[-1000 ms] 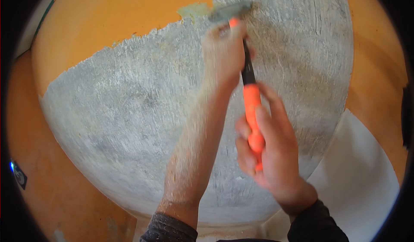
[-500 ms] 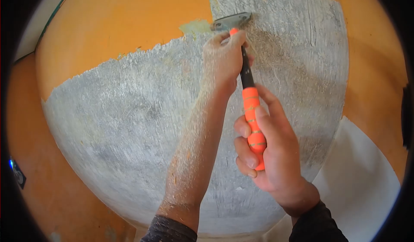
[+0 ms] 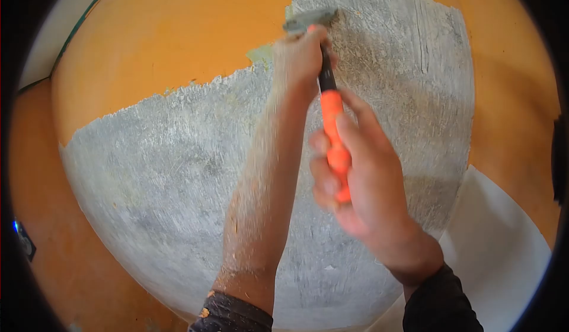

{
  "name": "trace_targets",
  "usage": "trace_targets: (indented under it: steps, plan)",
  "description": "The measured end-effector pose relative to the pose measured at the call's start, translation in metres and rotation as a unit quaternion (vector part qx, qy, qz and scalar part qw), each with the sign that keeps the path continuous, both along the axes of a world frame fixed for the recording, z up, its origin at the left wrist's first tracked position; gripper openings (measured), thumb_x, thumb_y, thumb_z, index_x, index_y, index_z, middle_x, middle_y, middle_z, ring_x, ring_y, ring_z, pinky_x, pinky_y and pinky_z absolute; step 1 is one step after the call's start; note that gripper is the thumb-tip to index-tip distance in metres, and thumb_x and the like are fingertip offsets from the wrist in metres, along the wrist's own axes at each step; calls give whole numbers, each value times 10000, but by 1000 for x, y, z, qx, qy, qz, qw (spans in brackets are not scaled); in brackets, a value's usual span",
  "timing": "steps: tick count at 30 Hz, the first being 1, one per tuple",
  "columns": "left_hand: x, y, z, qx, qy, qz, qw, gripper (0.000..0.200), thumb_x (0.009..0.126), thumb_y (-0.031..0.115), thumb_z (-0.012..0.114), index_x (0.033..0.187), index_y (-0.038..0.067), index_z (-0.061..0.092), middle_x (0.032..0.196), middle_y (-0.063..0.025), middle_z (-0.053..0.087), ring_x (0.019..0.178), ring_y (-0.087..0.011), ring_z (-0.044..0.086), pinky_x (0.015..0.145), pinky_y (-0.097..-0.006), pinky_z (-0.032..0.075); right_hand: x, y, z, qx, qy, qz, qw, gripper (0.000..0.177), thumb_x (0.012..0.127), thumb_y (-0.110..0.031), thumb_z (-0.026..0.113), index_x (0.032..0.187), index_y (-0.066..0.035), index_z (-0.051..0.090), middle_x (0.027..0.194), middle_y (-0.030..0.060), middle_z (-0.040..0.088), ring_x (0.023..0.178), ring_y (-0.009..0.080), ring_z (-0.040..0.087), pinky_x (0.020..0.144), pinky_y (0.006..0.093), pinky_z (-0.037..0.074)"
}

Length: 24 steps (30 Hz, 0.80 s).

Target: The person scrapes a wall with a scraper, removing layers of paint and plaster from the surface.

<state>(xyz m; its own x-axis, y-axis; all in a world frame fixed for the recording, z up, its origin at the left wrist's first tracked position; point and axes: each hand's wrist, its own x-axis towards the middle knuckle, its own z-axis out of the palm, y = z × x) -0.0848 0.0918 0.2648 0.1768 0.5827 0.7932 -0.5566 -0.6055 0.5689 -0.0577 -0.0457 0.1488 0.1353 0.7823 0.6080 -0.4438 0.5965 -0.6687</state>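
Both of my hands hold one long-handled scraper (image 3: 328, 71). Its wide blade (image 3: 311, 19) lies against the wall, by the upright edge between orange paint and bare grey. My left hand (image 3: 301, 59) is closed round the neck just below the blade. Lower down, my right hand (image 3: 370, 166) wraps the orange grip, slightly blurred by motion. Pale dust and flakes cover my left forearm (image 3: 261, 196). Orange paint (image 3: 178, 30) covers the wall's upper left, with a ragged lower border. The grey scraped surface (image 3: 178, 172) spreads below and to the right.
A small pale green patch (image 3: 259, 55) shows at the paint's edge. More orange wall (image 3: 510, 95) stands on the right, above a white surface (image 3: 498, 243). A dark object (image 3: 25, 240) is at the far left, and another dark shape (image 3: 559, 160) at the right edge.
The scraper and both hands have moved up and a little left along the wall. The blade is now higher beside the orange paint's upright edge. Both hands keep their hold.
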Motion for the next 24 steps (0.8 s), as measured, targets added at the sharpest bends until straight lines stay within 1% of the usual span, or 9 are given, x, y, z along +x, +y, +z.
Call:
trace_targets:
  steps: [2, 5, 9, 10, 15, 17, 19, 22, 24]
  plan:
    - [1, -1, 29, 5, -20, 4, 1000, 138, 841, 80, 612, 813, -54, 597, 686, -115, 592, 542, -183, 577, 481, -316, 473, 0, 12, 28, 14, 0, -16, 1000, 428, 1023, -276, 444, 1431, -198, 339, 848, 29, 525, 491, 88, 432, 377, 241, 315]
    - [4, -4, 32, -27, -53, -17, 998, 137, 841, 77, 612, 819, -57, 595, 700, -116, 592, 543, -184, 578, 469, -315, 468, -1, 6, 36, 24, 8, -18, 1000, 425, 1023, -270, 440, 1429, -194, 341, 843, 26, 530, 501, 89, 441, 391, 240, 324]
    - [-5, -14, -21, -51, -7, 1, 999, 154, 856, 93, 610, 822, -56, 591, 706, -114, 591, 544, -180, 580, 468, -302, 471, -5, -14, -3, -26, 3, 3, 1000, 430, 1022, -288, 454, 1428, -198, 344, 842, 27, 530, 484, 88, 446, 362, 246, 309]
    - [-1, -14, -25, -55, -43, -9, 998, 155, 853, 92, 614, 831, -60, 594, 695, -111, 585, 543, -181, 580, 465, -310, 468, -4, -11, -7, -20, -5, 7, 1000, 431, 1021, -292, 455, 1427, -200, 345, 842, 26, 530, 478, 88, 442, 355, 248, 303]
    - [-1, 2, 50, 5, -35, -4, 999, 157, 859, 90, 603, 835, -64, 583, 711, -134, 608, 550, -207, 582, 472, -327, 473, 1, 15, 49, 30, 15, -22, 999, 445, 1009, -273, 472, 1420, -158, 347, 845, 35, 537, 482, 93, 446, 371, 255, 313]
    - [0, -1, 55, -9, -29, -1, 1000, 163, 856, 97, 612, 835, -62, 583, 711, -129, 601, 556, -203, 581, 476, -325, 476, 1, 16, 46, 26, 5, -36, 999, 441, 1008, -266, 470, 1418, -160, 348, 847, 33, 539, 481, 93, 443, 377, 256, 313]
    - [-3, 2, 35, 1, -14, 16, 1000, 166, 855, 100, 612, 846, -63, 582, 717, -126, 597, 552, -202, 579, 477, -321, 477, -1, 16, 35, 24, -11, -65, 998, 435, 1006, -252, 467, 1415, -163, 350, 851, 31, 542, 480, 94, 437, 388, 258, 313]
    - [-2, -6, -9, -23, -19, 9, 1000, 149, 837, 90, 605, 840, -57, 580, 688, -113, 576, 528, -197, 564, 466, -315, 466, 1, -8, 1, -11, -11, -3, 1000, 441, 1011, -268, 466, 1425, -190, 336, 851, 27, 543, 478, 89, 438, 376, 254, 317]
    - [0, -4, -7, -35, -28, 2, 999, 141, 828, 82, 603, 833, -56, 580, 677, -110, 573, 524, -197, 562, 460, -318, 461, 2, -10, -1, -23, 2, 39, 999, 396, 1020, -287, 461, 1388, -171, 373, 837, 22, 542, 490, 80, 443, 384, 241, 324]
